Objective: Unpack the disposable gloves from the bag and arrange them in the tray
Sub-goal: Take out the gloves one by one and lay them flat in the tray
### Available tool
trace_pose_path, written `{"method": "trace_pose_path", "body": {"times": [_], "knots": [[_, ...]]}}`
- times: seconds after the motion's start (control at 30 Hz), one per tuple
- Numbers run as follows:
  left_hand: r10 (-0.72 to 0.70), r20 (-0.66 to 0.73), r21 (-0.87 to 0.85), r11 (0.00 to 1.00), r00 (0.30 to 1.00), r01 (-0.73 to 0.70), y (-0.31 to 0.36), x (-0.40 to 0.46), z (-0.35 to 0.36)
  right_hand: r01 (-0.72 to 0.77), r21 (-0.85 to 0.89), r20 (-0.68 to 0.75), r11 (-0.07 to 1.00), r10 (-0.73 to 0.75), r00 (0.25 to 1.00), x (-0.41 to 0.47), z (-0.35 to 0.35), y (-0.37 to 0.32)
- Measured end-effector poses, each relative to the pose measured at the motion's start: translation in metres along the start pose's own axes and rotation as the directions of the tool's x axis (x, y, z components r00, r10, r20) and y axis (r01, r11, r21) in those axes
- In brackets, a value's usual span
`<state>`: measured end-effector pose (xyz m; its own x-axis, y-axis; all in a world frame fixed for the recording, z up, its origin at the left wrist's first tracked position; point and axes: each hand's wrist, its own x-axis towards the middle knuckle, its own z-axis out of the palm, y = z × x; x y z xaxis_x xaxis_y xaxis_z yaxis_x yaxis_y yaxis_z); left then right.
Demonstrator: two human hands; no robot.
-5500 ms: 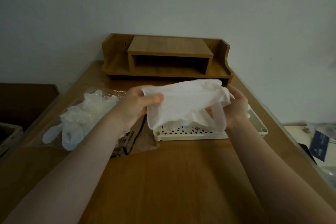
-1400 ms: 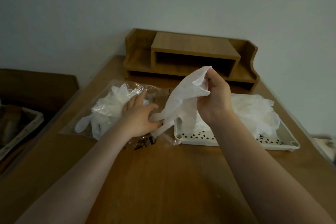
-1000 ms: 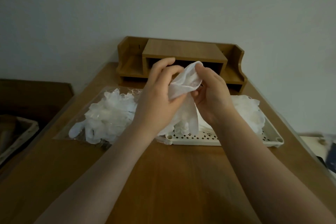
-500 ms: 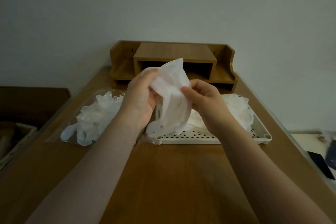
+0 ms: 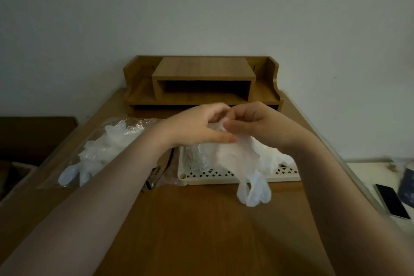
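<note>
Above the tray, the left hand and right hand pinch one glove's cuff together, its fingers drooping past the tray's near rim (more gloves inside). Left of the tray lies the bag, gloves within.

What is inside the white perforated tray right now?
A loose pile of white gloves lies in the tray. The glove held by both hands, left hand and right hand, drapes over it, fingers hanging past the front rim. Most of the tray floor is covered.
</note>
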<state>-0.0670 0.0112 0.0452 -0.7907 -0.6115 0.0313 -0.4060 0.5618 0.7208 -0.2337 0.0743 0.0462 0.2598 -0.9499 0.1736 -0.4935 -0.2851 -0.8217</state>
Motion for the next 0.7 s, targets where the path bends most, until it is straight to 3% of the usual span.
{"method": "trace_pose_path", "body": {"times": [0.07,0.17,0.27,0.43,0.57,0.7], "knots": [[-0.035,-0.019,0.109,0.993,0.999,0.037,-0.002,0.008,0.0,-0.05,-0.056,-0.013,0.997,0.049,0.999,-0.002,-0.008,0.007],[-0.067,-0.016,0.002,0.998,0.998,0.067,-0.006,0.013,-0.002,-0.096,-0.032,-0.042,0.995,0.095,0.995,-0.003,-0.015,0.017],[-0.062,-0.016,-0.232,0.971,0.998,0.057,-0.012,0.016,-0.002,-0.13,-0.001,-0.032,0.992,0.129,0.991,-0.004,-0.022,0.029],[-0.101,-0.021,-0.661,0.748,0.995,0.062,-0.019,0.023,0.002,-0.129,0.134,0.041,0.983,0.124,0.991,-0.005,-0.037,0.041],[-0.152,-0.062,-0.753,0.656,0.986,0.054,-0.023,0.038,0.005,-0.257,0.094,0.236,0.962,0.229,0.944,-0.002,-0.058,0.052],[-0.242,-0.178,-0.74,0.672,0.954,0.033,-0.03,0.051,0.004,-0.371,0.139,0.207,0.918,0.34,0.917,0.004,-0.073,0.072]]}}
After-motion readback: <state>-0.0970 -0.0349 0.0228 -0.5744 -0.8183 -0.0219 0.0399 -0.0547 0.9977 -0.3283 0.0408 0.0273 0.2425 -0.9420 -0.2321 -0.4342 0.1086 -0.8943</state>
